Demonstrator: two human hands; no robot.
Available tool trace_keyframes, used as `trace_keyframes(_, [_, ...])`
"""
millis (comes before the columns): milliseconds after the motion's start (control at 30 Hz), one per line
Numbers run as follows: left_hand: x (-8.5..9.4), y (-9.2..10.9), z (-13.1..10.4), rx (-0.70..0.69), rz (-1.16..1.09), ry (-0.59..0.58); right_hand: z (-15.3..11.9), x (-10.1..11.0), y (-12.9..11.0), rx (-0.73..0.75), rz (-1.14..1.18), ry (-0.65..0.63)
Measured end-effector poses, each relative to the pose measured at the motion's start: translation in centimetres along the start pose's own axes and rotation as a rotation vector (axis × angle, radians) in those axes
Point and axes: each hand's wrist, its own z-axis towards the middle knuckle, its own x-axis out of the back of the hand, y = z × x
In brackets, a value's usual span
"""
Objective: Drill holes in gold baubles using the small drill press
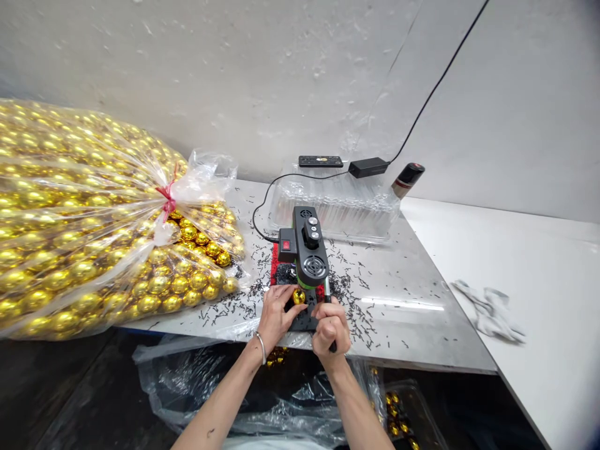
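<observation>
My left hand [277,312] pinches a shiny gold ball [299,295] between thumb and fingers, just below the head of a small black bench machine [310,250]. My right hand [332,328] is wrapped round the black-gripped lever [333,345] on the machine's right side. The machine has round vents, a red switch [286,245] on its left and a dark base plate [304,320]. What lies directly under its head is partly hidden by my hands.
A large clear bag of gold balls [70,231], tied with red string, fills the left. Small black bits [360,312] litter the table. Behind are a stack of clear plastic trays [328,219], a power adapter [368,167] and a spray can [407,180]; white gloves [490,310] lie right.
</observation>
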Motion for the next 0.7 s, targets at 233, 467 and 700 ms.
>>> trace_keyframes(233, [-0.1,-0.2,0.3,0.014,-0.045,0.017,1.7,0.7,-0.6,0.078,-0.009,-0.102])
trace_keyframes(467, [1.4,1.4,-1.9,-0.069,-0.017,0.064,7.1,1.8,-4.1,-0.184,0.104,-0.071])
trace_keyframes(700, [3.5,1.7,-10.0,-0.300,0.165,-0.006,5.6,1.8,-3.5,-0.170,0.117,-0.064])
